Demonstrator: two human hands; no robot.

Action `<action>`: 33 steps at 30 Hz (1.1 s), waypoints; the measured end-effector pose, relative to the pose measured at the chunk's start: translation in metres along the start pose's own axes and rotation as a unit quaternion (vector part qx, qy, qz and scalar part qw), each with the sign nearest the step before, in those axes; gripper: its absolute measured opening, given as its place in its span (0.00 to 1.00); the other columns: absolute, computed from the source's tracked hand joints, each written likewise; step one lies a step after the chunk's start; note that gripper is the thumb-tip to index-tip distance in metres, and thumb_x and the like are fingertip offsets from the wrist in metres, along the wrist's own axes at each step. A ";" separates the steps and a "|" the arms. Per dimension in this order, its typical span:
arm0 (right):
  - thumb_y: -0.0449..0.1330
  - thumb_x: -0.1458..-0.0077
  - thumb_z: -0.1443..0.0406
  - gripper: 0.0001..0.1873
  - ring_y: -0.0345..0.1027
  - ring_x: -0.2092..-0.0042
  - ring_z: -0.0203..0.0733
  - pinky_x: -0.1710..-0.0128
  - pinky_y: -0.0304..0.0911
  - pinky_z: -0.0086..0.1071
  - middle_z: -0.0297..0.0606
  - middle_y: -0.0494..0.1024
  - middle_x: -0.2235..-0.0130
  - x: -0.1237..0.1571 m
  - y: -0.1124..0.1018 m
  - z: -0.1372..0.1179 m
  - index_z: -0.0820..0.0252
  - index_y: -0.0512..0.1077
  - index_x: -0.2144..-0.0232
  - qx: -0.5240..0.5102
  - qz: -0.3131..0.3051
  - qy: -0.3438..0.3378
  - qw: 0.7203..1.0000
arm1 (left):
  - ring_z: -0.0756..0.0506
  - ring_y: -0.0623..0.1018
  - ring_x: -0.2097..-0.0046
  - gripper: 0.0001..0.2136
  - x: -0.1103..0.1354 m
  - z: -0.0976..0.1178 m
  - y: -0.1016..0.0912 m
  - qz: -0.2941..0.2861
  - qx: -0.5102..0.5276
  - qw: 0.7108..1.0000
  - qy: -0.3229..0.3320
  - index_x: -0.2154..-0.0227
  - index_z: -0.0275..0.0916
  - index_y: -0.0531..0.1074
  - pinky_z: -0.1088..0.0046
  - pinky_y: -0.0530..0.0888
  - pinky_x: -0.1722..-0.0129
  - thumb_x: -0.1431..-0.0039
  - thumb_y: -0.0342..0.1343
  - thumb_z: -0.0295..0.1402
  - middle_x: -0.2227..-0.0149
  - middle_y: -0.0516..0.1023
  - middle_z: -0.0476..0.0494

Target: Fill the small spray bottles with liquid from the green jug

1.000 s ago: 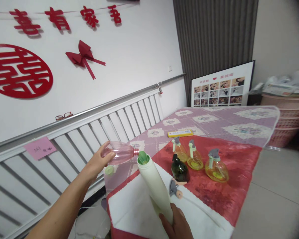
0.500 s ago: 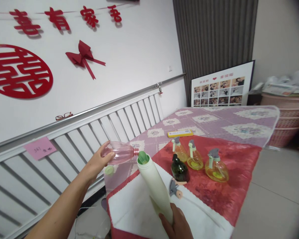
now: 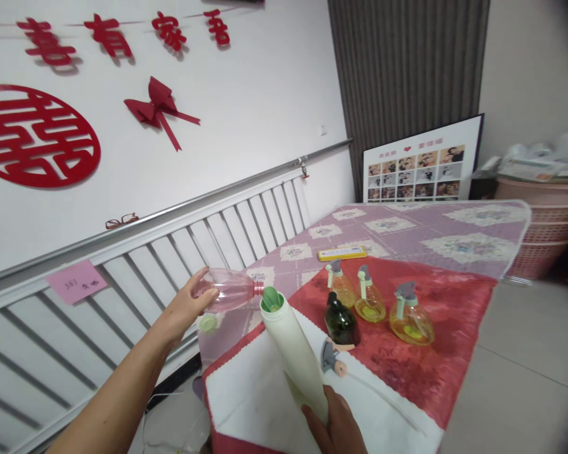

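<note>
My left hand grips the base of a clear pink plastic bottle, held on its side with its mouth at the green funnel-like top of a tall pale green bottle. My right hand is wrapped round the lower end of that pale green bottle, which tilts towards the pink one. Beside them on the red cloth stand a dark green spray bottle without a head and three yellow spray bottles. A loose spray head lies on the white towel.
A light green cap lies near the table's left edge. A yellow box rests on the purple patterned tablecloth. A photo board leans at the back. Pink baskets stand at the right. A white radiator cover runs along the wall.
</note>
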State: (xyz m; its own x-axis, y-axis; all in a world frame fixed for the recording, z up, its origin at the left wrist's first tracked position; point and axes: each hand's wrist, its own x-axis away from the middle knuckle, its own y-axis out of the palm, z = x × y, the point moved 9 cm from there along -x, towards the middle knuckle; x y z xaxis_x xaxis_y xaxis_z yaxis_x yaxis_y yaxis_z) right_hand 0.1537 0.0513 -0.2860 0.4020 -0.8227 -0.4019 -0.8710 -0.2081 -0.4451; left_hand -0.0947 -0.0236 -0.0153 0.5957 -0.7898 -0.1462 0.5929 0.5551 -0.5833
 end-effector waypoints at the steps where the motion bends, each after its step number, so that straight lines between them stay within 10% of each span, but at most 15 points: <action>1: 0.54 0.46 0.48 0.18 0.74 0.61 0.54 0.64 0.72 0.43 0.46 0.79 0.65 0.000 0.000 0.001 0.55 0.70 0.66 0.001 0.000 0.002 1.000 | 0.41 0.73 0.53 0.38 0.000 0.000 0.000 0.000 0.001 1.000 0.001 0.38 0.47 0.52 0.68 0.70 0.63 0.50 0.56 0.49 0.46 0.69 0.38; 33: 0.54 0.44 0.51 0.20 0.73 0.58 0.51 0.58 0.69 0.39 0.49 0.79 0.61 0.001 0.002 0.002 0.61 0.72 0.62 0.001 -0.035 0.025 0.999 | 0.43 0.73 0.55 0.36 0.002 0.007 0.000 0.005 -0.025 1.000 -0.005 0.38 0.45 0.52 0.72 0.68 0.66 0.48 0.55 0.48 0.45 0.68 0.38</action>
State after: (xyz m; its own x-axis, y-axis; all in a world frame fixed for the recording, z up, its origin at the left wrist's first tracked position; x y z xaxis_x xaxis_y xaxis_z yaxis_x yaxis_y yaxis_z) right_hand 0.1526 0.0510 -0.2888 0.4468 -0.8320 -0.3289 -0.8407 -0.2647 -0.4725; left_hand -0.0897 -0.0237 -0.0096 0.6063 -0.7821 -0.1442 0.5594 0.5482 -0.6217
